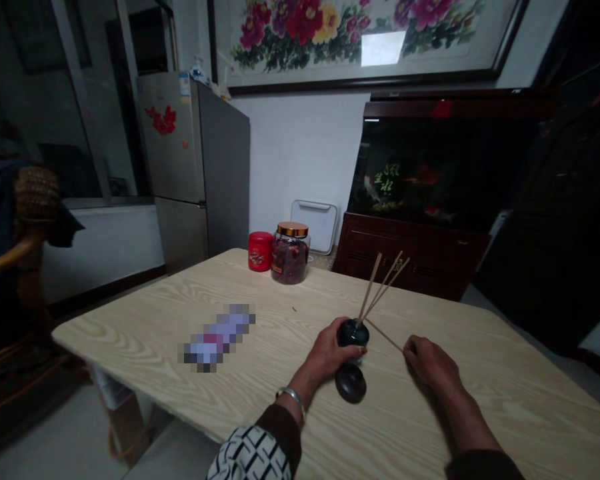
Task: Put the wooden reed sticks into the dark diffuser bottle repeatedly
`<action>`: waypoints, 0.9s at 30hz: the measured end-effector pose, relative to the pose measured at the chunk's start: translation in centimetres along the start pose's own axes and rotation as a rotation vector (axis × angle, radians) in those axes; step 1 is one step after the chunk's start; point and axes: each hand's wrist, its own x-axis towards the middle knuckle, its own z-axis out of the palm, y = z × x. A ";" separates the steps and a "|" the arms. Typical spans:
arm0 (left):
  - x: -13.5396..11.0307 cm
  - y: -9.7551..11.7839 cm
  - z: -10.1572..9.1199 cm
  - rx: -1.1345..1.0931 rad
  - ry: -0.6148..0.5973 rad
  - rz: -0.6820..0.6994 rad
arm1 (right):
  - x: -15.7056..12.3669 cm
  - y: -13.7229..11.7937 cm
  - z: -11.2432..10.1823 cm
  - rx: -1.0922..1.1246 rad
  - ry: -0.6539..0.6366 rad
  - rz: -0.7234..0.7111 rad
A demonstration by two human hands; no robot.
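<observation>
My left hand (pixel 331 349) is wrapped round a small dark glossy pot (pixel 353 333), which stands upright on the table (pixel 230 280). Several thin brown sticks (pixel 375 287) rise from the pot's mouth, fanning to the right. A further thin brown stick (pixel 386 336) slopes down from the pot's rim to my right hand (pixel 430 360), whose closed fingers pinch its lower end. Whether its upper tip is inside the mouth or only against the rim, I cannot tell. A dark round disc-like piece (pixel 351 384) lies just in front of the pot, close to my left hand.
A red canister (pixel 260 252) and a copper-lidded jar of dark red contents (pixel 290 257) stand at the table's far edge. A blurred purple item (pixel 219 337) lies on the left. Beyond are a fridge (pixel 225 173) and a fish tank (pixel 430 167).
</observation>
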 end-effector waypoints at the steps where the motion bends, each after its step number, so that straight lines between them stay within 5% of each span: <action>1: 0.0 -0.1 0.0 -0.007 -0.003 0.000 | 0.0 -0.1 0.0 -0.003 -0.003 0.004; 10: 0.1 -0.5 0.0 -0.016 -0.012 0.023 | -0.3 -0.5 0.0 0.032 0.002 -0.045; 16: 0.1 -0.4 -0.1 0.022 -0.001 0.011 | 0.1 -0.9 -1.2 0.167 0.136 -0.090; 20: 0.1 -0.5 -0.2 0.031 0.002 0.012 | 0.3 -1.9 -2.6 0.781 0.267 -0.079; 24: 0.0 -0.4 -0.2 0.040 -0.005 0.012 | -0.3 -3.4 -4.0 1.569 0.092 0.052; 27: 0.1 -0.4 -0.2 0.035 -0.005 0.005 | -0.8 -4.5 -4.7 1.831 0.090 0.069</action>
